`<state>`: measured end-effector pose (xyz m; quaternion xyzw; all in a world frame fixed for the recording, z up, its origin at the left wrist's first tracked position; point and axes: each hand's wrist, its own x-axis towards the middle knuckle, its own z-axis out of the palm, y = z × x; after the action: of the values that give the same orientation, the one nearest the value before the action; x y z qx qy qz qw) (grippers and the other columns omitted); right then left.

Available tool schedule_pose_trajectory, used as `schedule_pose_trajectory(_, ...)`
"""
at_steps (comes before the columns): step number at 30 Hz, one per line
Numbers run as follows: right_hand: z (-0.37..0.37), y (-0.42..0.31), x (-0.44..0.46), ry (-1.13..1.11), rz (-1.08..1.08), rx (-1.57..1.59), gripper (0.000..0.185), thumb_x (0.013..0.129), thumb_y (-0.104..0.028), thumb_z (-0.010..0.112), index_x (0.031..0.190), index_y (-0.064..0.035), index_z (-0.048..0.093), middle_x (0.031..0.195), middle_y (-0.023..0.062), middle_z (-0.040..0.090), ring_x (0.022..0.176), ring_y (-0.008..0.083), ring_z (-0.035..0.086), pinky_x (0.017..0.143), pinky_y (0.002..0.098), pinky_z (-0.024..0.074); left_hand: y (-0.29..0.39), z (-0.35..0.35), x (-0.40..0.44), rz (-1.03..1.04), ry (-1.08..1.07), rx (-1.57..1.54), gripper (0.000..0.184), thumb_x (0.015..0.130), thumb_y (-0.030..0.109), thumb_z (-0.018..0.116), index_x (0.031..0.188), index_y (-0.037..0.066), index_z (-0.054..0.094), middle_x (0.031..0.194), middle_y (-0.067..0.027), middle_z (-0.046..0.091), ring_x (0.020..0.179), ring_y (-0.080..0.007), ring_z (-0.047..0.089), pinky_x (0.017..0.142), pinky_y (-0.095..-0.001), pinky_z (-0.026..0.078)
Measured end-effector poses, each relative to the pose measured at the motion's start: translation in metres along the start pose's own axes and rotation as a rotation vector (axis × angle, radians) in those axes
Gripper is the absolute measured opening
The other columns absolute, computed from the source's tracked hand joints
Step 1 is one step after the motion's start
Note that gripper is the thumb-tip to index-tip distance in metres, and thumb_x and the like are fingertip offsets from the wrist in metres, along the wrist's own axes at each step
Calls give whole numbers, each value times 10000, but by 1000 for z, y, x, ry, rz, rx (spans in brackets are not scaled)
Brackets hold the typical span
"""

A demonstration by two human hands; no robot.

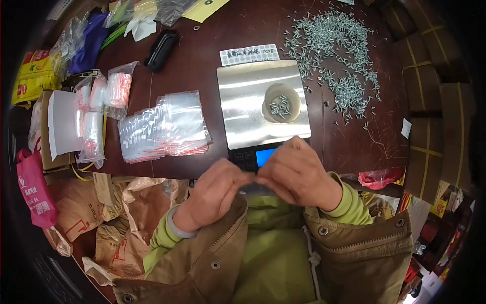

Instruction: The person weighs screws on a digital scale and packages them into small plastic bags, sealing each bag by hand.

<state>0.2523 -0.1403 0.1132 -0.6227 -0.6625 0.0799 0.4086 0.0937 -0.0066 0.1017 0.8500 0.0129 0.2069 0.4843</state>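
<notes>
My left hand (215, 190) and my right hand (296, 175) meet just in front of the digital scale, fingertips pinched close together. Something faint and translucent shows beneath the fingers, but I cannot make out what they grip. The scale's steel plate (243, 101) carries a small round cup (298, 109) with several screws (280, 106) in it. Part of the blue display (264, 157) is covered by my right hand. Left of the scale lies a fanned stack of clear zip bags (177, 124) with red seal strips.
Loose screws (349, 91) are spread over the table's right side. A dotted sticker sheet (249, 54) lies behind the scale. A black tool-like object (162, 49), more bundled bags (119, 88) and a white box (63, 124) occupy the left. Cardboard boxes (425, 147) line the right edge.
</notes>
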Motion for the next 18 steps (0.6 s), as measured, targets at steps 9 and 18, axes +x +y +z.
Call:
schedule_pose_trajectory(9, 1, -1, -28, 37, 19, 269, 128, 701, -48, 702, 703, -65, 575, 649, 36, 512, 590, 200, 505, 617, 319, 371, 3, 7, -3, 88, -169, -94, 229, 687, 137, 799, 732, 43, 594, 721, -86, 564, 623, -207, 562, 516, -308, 418)
schedule_pose_trajectory(18, -15, 16, -30, 152, 209, 208, 69, 747, -15, 680, 776, -25, 618, 732, 79, 616, 671, 244, 584, 638, 338, 447, 2, -12, -4, 319, -25, 68, 258, 691, 117, 787, 671, 86, 532, 930, -90, 609, 1069, -331, 596, 784, -425, 422)
